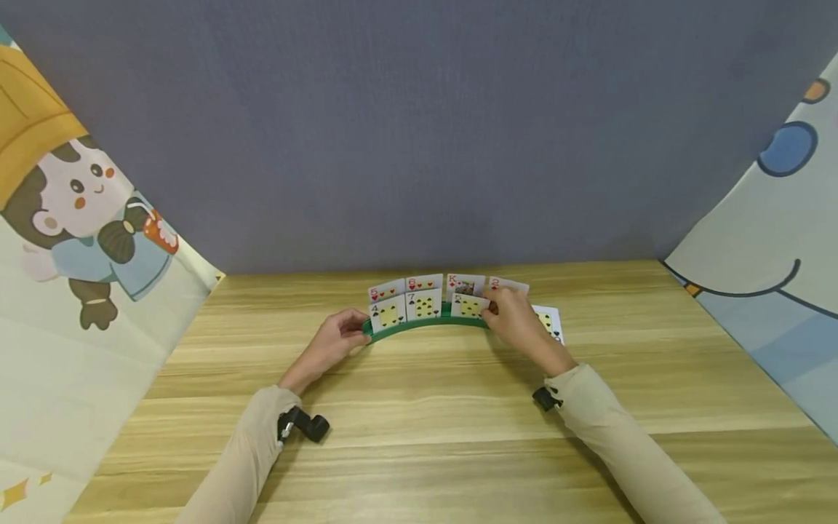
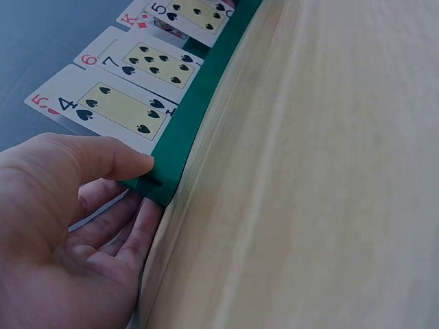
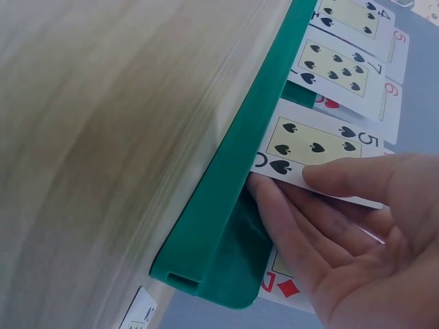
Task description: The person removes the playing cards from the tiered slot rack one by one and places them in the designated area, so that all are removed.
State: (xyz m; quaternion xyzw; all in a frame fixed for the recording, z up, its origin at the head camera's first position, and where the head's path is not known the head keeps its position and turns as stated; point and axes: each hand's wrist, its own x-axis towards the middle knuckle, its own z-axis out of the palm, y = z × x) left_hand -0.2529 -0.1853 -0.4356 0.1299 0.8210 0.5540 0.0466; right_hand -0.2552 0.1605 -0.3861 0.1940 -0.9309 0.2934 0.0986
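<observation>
A curved green card holder [image 1: 447,314] stands on the table with playing cards upright in two rows. My left hand [image 1: 332,340] grips its left end, thumb on the front and fingers underneath and behind. Between thumb and fingers, my right hand [image 1: 519,320] pinches the five of spades [image 3: 315,147], whose lower edge is at the holder's front row. Left of it in that row are the four of spades [image 1: 389,315] and seven of spades [image 1: 424,306]. Behind stand the five of hearts [image 1: 386,292], six of hearts [image 1: 424,282], king of diamonds [image 1: 465,283] and two of diamonds [image 1: 509,284].
One more spade card [image 1: 553,319] lies on the wooden table [image 1: 406,437] at the holder's right, partly hidden by the right hand. A grey panel [image 1: 419,145] rises behind the table. Printed cartoon sheets flank both sides.
</observation>
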